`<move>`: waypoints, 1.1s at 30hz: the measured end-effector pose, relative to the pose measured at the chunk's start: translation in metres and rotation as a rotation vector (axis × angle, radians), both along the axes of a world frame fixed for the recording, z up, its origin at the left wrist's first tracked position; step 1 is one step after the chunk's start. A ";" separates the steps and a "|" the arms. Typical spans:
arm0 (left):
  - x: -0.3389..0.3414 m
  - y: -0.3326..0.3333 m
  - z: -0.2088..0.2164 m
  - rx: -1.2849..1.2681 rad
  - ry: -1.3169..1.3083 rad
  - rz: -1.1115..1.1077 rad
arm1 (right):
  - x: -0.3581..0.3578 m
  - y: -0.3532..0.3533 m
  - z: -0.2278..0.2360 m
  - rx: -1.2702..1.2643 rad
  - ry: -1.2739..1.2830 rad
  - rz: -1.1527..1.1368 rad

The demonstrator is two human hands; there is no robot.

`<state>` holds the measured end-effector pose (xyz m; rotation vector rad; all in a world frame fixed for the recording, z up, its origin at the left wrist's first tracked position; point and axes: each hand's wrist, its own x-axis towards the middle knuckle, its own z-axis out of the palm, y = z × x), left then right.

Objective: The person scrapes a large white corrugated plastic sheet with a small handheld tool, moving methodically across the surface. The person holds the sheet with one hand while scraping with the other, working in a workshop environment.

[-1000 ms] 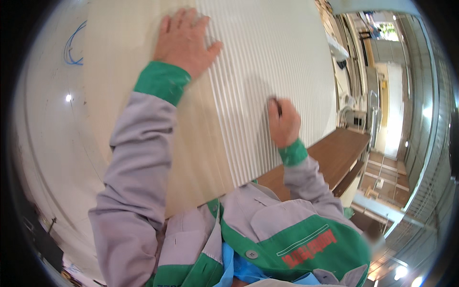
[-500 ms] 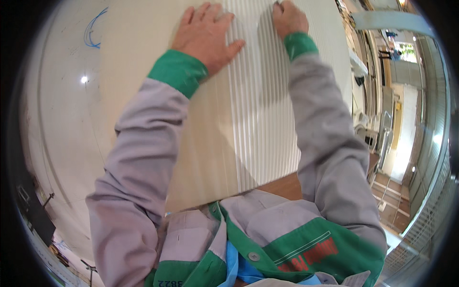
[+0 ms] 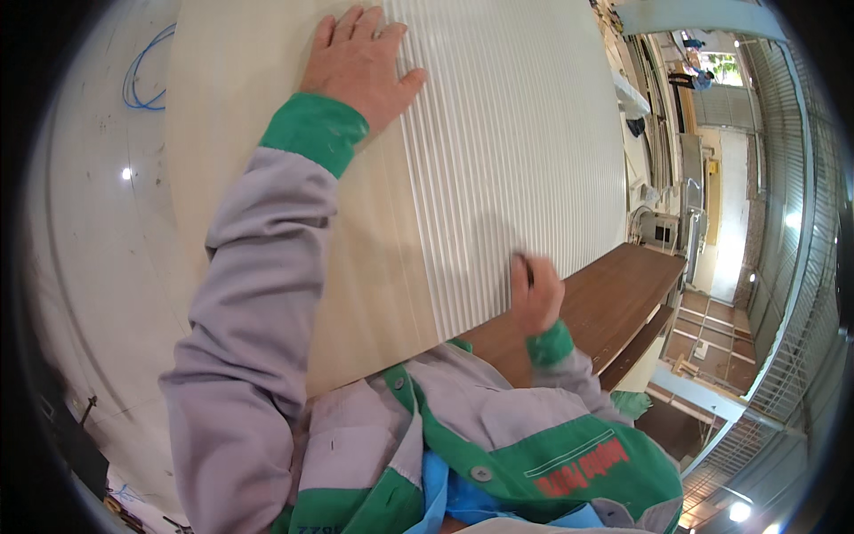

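A large cream panel [image 3: 374, 267] lies in front of me, with a ribbed, off-white section [image 3: 525, 133] along its right part. My left hand [image 3: 360, 67] rests flat near the far end, fingers spread, just left of where the ribs begin. Close to my body, my right hand [image 3: 536, 294] is closed at the near edge of the ribbed section. A small dark object [image 3: 527, 270] shows between its fingers, too blurred to name. Its shadow falls on the ribs beside it.
Under the panel's near right corner is a brown board [image 3: 614, 285]. A blue cord [image 3: 142, 76] lies on the pale floor [image 3: 98, 222] to the left. Stacked long strips [image 3: 654, 98] and a light blue beam [image 3: 703, 18] stand at the right, with people farther back.
My right hand has come from the far end of the ribs back toward my body, near the panel's close edge. The left hand keeps its place on the panel.
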<state>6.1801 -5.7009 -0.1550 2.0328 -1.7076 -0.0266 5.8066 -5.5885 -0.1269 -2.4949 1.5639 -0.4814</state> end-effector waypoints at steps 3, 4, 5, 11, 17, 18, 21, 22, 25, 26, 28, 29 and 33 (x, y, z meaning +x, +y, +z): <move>-0.001 -0.003 -0.002 0.000 0.038 -0.012 | 0.072 -0.127 -0.012 -0.087 0.010 0.097; -0.001 -0.002 -0.003 -0.008 0.056 -0.009 | 0.103 -0.177 -0.016 -0.105 0.028 0.096; -0.002 -0.002 -0.003 -0.024 0.055 -0.001 | 0.139 -0.229 -0.019 -0.187 0.047 0.123; 0.001 0.005 0.002 -0.027 0.070 -0.014 | 0.309 -0.453 -0.018 -0.247 0.127 0.065; -0.006 0.007 0.021 0.086 0.042 -0.031 | 0.219 -0.337 -0.019 -0.181 0.054 0.052; -0.008 0.007 0.025 0.078 0.041 -0.027 | 0.189 -0.294 -0.020 -0.195 0.045 0.085; -0.012 0.010 0.032 0.059 0.042 -0.021 | 0.095 -0.153 -0.016 -0.201 -0.033 0.147; -0.014 0.012 0.034 0.052 0.026 -0.026 | 0.065 -0.107 -0.013 -0.134 -0.045 0.104; -0.015 0.014 0.034 0.025 0.012 -0.027 | -0.009 0.014 -0.002 0.011 -0.151 -0.020; -0.015 0.015 0.033 0.017 0.027 -0.030 | -0.028 0.046 0.002 0.085 -0.182 -0.067; -0.015 0.016 0.030 0.003 0.033 -0.036 | -0.052 0.093 0.007 0.190 -0.105 -0.163; -0.014 0.015 0.030 -0.004 0.019 -0.040 | -0.059 0.108 0.008 0.203 -0.107 -0.164; -0.012 0.017 0.029 -0.035 -0.012 -0.052 | -0.055 0.124 0.013 0.155 -0.203 -0.177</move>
